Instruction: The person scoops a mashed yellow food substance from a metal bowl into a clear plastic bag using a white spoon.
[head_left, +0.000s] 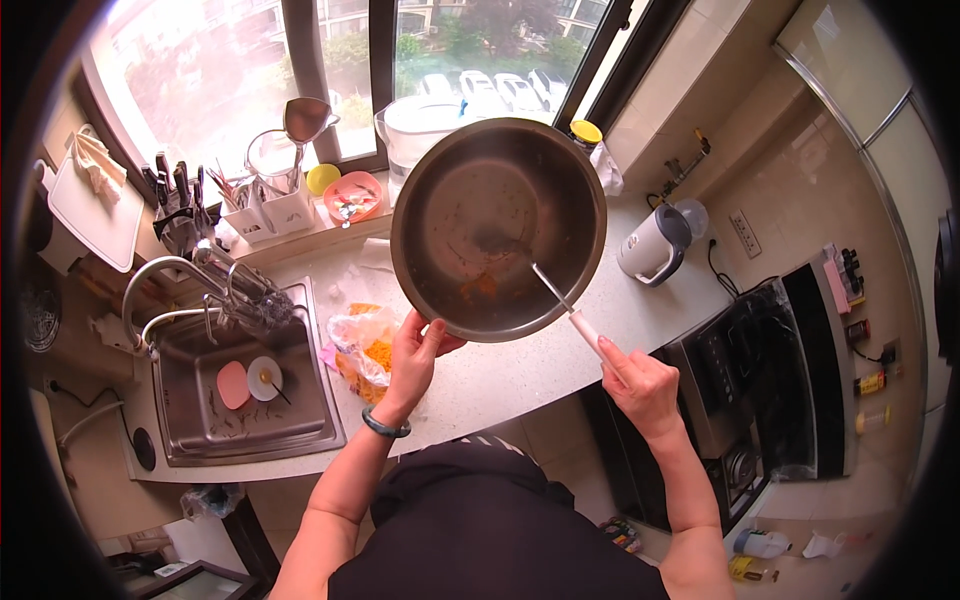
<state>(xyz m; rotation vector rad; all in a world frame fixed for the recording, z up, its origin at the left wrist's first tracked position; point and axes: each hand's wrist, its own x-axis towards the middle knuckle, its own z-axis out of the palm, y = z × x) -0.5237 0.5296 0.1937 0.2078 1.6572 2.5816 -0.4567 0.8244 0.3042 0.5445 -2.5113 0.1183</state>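
A large round metal bowl (495, 217) is held up over the counter, tilted so that its inside faces me. An orange-brown smear and small dark bits lie on its inner surface. My left hand (427, 341) grips the bowl's lower left rim. In my right hand (637, 382) is the light handle of a metal-shafted utensil (585, 326); its dark, blurred head touches or hovers over the inside of the bowl, which I cannot tell. Beside my left hand, an opened plastic bag (360, 337) with orange crumbly contents rests on the counter (480, 390).
At the left, the sink (169, 420) holds a pink dish (233, 385) and a white dish (262, 371) under a curved faucet (139, 300). Knives, a utensil holder (277, 214) and a pink bowl (352, 191) line the sill. A kettle (652, 244) stands right, near the cooktop (750, 360).
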